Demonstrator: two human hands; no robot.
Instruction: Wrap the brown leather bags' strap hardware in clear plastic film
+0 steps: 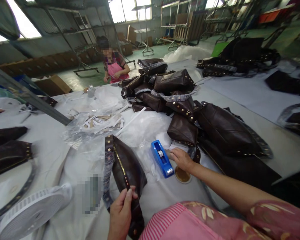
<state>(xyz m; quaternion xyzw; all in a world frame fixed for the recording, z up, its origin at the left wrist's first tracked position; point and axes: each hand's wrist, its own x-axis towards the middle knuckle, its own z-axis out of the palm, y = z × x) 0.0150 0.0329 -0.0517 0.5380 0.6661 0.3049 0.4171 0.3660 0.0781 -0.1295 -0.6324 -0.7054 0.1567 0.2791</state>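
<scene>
On our pale table (162,196), left fingers (127,201) pinch a dark-brown leather bag (130,163); curled right fingers (176,154), hold unclear, could knock the blue plastic dispenser (164,165).

So you've got two hands in view, one left hand (122,210) and one right hand (182,160), plus one bag (128,160) right in front of you. One tape dispenser (166,167), one round tin (183,176). One fan (30,213) near you, probably a second fan (7,104) farther off. The bag pile (175,81)? At least six, too overlapped for an exact count.
</scene>
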